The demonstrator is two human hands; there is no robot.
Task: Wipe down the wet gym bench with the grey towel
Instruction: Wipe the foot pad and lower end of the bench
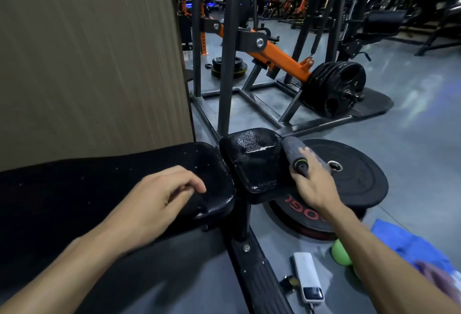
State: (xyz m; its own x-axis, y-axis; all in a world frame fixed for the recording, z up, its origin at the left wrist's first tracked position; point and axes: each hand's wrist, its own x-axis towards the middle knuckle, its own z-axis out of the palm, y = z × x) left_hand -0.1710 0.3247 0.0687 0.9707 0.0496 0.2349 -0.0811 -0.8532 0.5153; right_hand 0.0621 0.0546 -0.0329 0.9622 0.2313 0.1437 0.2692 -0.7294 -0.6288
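The black gym bench has a long back pad at the left and a small seat pad in the middle. The seat pad glistens with water drops and a bright wet streak. A few drops dot the end of the back pad. My right hand grips the grey towel, which looks rolled around a black rod with a green ring, at the seat pad's right edge. My left hand rests on the near end of the back pad, fingers loosely curled, holding nothing.
Black weight plates are stacked on the floor right of the seat. A white power bank, a green ball and a blue cloth lie at lower right. A beige wall panel stands left; an orange-armed machine stands behind.
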